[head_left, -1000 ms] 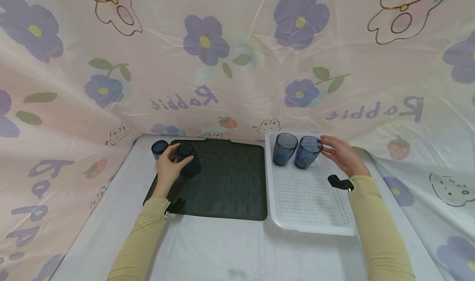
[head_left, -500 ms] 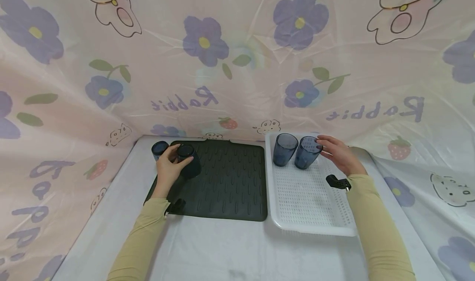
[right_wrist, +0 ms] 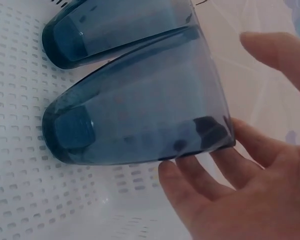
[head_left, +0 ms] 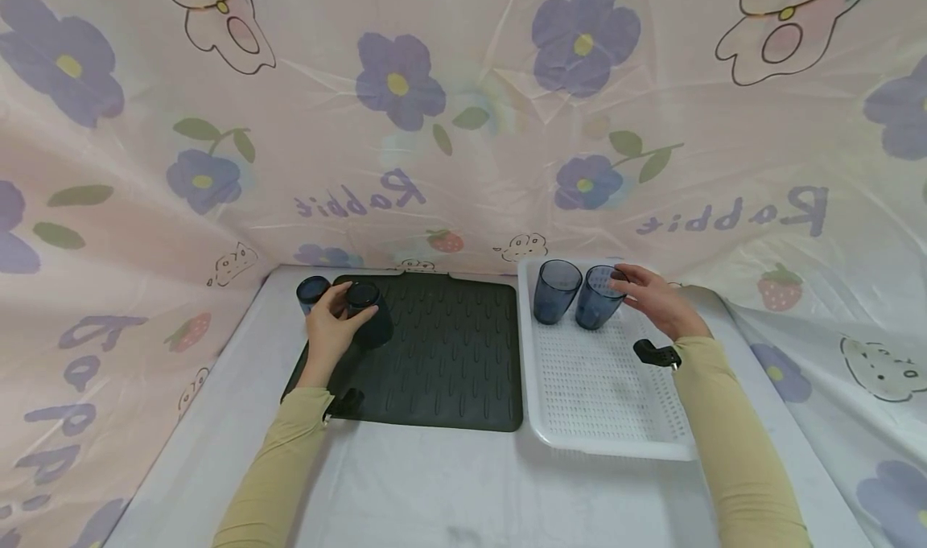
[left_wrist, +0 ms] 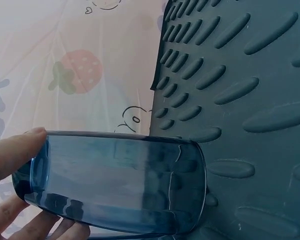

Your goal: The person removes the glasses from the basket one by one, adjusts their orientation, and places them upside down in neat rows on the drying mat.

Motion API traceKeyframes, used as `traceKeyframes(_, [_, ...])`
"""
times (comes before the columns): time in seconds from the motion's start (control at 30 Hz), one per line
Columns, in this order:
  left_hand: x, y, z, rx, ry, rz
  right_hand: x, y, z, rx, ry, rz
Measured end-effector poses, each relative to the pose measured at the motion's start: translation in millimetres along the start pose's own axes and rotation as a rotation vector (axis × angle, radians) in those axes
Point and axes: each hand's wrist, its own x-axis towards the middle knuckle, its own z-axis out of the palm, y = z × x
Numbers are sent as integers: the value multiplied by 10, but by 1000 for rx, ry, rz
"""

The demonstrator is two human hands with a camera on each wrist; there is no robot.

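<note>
My left hand [head_left: 329, 339] holds a dark blue drinking glass [head_left: 373, 329] by its base end, thumb on one side and fingers on the other. That glass stands upside down, mouth on the dark ribbed drying mat [head_left: 449, 363]. Another upturned glass [head_left: 311, 289] is just left of it, partly behind the hand. At the right, my right hand [head_left: 662, 302] is beside the upper rim of an upright blue glass [right_wrist: 140, 110]. In the right wrist view its fingers lie along the glass's side, while the thumb [right_wrist: 275, 47] stays apart from it.
A white perforated basket [head_left: 531, 403] sits right of the mat and contains the upright glass and a second upright glass [head_left: 556, 292] close to it. White cloth [head_left: 434, 492] covers the table. A patterned curtain [head_left: 463, 170] rises behind and at both sides.
My right hand has shifted slightly left, its fingers coming further over the rim of the nearer glass in the basket. The left hand and its glass have stayed in place.
</note>
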Motion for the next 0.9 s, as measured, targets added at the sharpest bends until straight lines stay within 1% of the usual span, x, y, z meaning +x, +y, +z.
traceKeyframes(0.23, [-8,12,-7,-5,3,4,75,52,28,-85,5,-13])
traceKeyframes(0.3, [-5,10,-5,-3,3,6,82,49,46,-85,-5,-24])
traceKeyframes(0.4, [-6,11,-8,-2,5,9,39,-36,97,-72,-26,-27])
traceKeyframes(0.53, [-3,10,-10,-10,2,5,59,-7,91,-85,-32,-37])
traceKeyframes(0.63, [0,4,-10,-12,-2,1,118,81,56,-112,-24,-47])
traceKeyframes(0.9, [-6,6,-10,-17,4,5,110,76,70,-115,-21,-38])
